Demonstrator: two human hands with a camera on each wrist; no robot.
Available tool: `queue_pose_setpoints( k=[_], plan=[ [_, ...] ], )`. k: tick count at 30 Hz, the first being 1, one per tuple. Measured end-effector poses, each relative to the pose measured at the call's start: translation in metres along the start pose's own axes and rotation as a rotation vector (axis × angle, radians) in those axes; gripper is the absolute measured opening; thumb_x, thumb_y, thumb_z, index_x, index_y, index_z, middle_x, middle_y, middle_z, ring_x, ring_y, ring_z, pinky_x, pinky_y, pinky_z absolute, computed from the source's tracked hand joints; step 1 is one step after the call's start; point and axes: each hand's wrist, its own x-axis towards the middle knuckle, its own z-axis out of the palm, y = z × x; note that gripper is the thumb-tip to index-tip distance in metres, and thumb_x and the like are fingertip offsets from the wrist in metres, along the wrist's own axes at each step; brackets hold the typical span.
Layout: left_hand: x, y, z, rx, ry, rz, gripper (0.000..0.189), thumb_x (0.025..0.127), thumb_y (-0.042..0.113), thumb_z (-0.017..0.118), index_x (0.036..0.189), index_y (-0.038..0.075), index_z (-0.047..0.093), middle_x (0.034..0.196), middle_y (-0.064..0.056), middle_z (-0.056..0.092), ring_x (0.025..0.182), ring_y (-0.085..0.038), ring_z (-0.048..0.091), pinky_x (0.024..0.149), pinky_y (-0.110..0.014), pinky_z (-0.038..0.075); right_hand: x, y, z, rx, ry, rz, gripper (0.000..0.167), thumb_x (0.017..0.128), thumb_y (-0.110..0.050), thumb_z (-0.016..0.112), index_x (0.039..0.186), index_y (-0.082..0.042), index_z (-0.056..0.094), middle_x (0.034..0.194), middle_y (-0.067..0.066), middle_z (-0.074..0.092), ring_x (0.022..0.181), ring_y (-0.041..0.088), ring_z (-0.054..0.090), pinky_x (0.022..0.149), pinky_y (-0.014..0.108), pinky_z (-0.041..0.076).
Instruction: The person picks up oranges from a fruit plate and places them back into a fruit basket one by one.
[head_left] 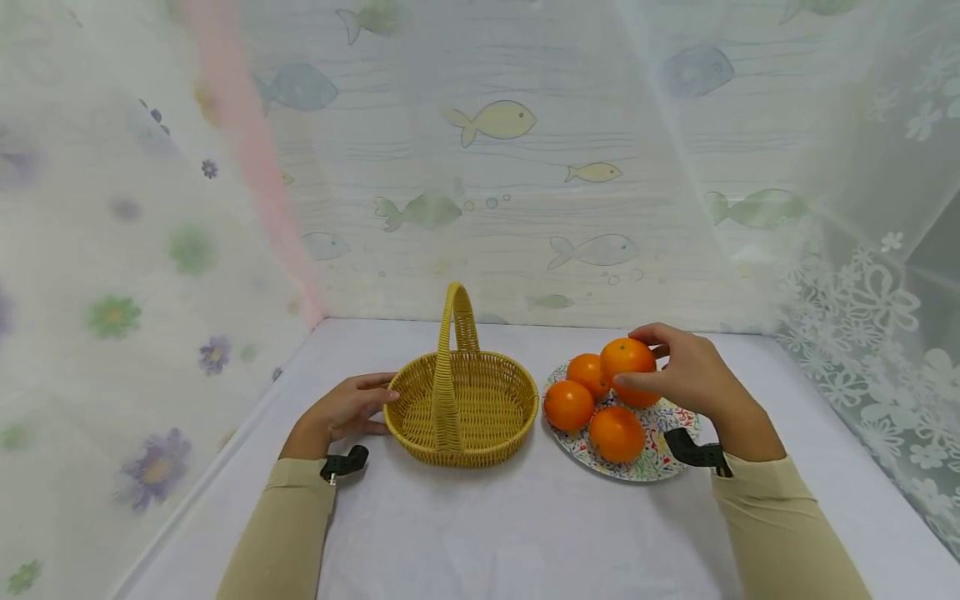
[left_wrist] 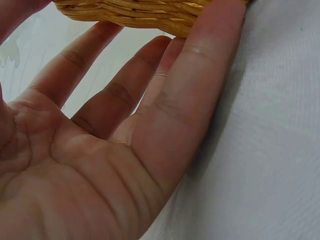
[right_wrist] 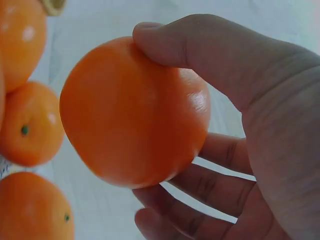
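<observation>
My left hand (head_left: 352, 410) holds the left side of a yellow woven basket (head_left: 420, 450) with a tall arched handle. Its thumb lies at the rim, and in the left wrist view the fingers (left_wrist: 185, 95) reach the outer wicker wall (left_wrist: 135, 12). Between thumb and fingers, my right hand (head_left: 693, 375) grips an orange (head_left: 627, 357), raised over the right-hand plate. That orange (right_wrist: 132, 115) fills the middle of the right wrist view, thumb on top and fingers below. Several more oranges (head_left: 617, 433) lie on the round, colourfully patterned plate (head_left: 645, 471).
A white cloth (head_left: 495, 533) covers the table. Basket and plate stand side by side, close together. Behind them hangs a pale curtain with fish prints (head_left: 502, 121); flowered sheer fabric (head_left: 112, 317) closes off the left, and lacy fabric (head_left: 862, 308) the right.
</observation>
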Motion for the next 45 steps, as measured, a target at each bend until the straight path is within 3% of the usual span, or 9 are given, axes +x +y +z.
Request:
queue_pose_setpoints(
  k=[9, 15, 21, 32, 40, 45],
  plan=[
    [0.0, -0.001, -0.001, -0.008, 0.0, -0.007, 0.069, 0.095, 0.024, 0.075, 0.156, 0.011, 0.046, 0.159, -0.015, 0.047, 0.138, -0.032, 0.054, 0.092, -0.058, 0.059, 0.011, -0.013, 0.007, 0.069, 0.022, -0.053, 0.085, 0.077, -0.055, 0.088, 0.143, -0.015, 0.054, 0.134, 0.011, 0.064, 0.121, 0.034, 0.063, 0.101, 0.056, 0.054],
    [0.0, -0.001, -0.001, -0.011, 0.003, -0.014, 0.069, 0.095, 0.024, 0.075, 0.156, 0.011, 0.046, 0.159, -0.015, 0.047, 0.135, -0.029, 0.057, 0.092, -0.058, 0.059, 0.017, -0.026, 0.014, 0.171, 0.054, -0.06, 0.081, 0.075, -0.056, 0.089, 0.14, -0.017, 0.058, 0.131, 0.006, 0.065, 0.114, 0.03, 0.064, 0.091, 0.047, 0.06],
    [-0.002, -0.001, -0.001, -0.018, -0.002, -0.012, 0.067, 0.096, 0.023, 0.074, 0.156, 0.011, 0.046, 0.157, -0.015, 0.049, 0.132, -0.027, 0.058, 0.092, -0.057, 0.059, 0.021, -0.038, 0.028, 0.209, 0.091, -0.122, 0.073, 0.075, -0.054, 0.09, 0.133, -0.017, 0.064, 0.123, 0.006, 0.07, 0.104, 0.028, 0.068, 0.083, 0.037, 0.061],
    [-0.002, 0.002, 0.0, -0.032, -0.014, -0.008, 0.064, 0.097, 0.021, 0.073, 0.155, 0.011, 0.047, 0.153, -0.013, 0.053, 0.127, -0.023, 0.061, 0.091, -0.056, 0.06, 0.027, -0.051, 0.066, 0.284, 0.061, -0.138, 0.076, 0.071, -0.061, 0.09, 0.132, -0.023, 0.067, 0.119, -0.003, 0.073, 0.105, 0.018, 0.071, 0.087, 0.04, 0.061],
    [0.002, 0.002, -0.002, -0.023, -0.022, -0.005, 0.066, 0.097, 0.023, 0.074, 0.155, 0.011, 0.047, 0.154, -0.014, 0.051, 0.13, -0.025, 0.059, 0.092, -0.056, 0.06, 0.027, -0.06, 0.085, 0.251, 0.035, -0.198, 0.078, 0.071, -0.06, 0.09, 0.135, -0.022, 0.068, 0.124, -0.004, 0.074, 0.109, 0.017, 0.073, 0.095, 0.047, 0.059],
    [-0.002, 0.001, -0.002, -0.022, -0.013, -0.015, 0.066, 0.097, 0.023, 0.074, 0.156, 0.011, 0.045, 0.154, -0.014, 0.051, 0.128, -0.024, 0.06, 0.091, -0.055, 0.06, 0.027, -0.067, 0.103, 0.195, 0.046, -0.255, 0.077, 0.072, -0.057, 0.09, 0.137, -0.02, 0.068, 0.125, -0.002, 0.074, 0.109, 0.017, 0.073, 0.092, 0.042, 0.061]
  ],
)
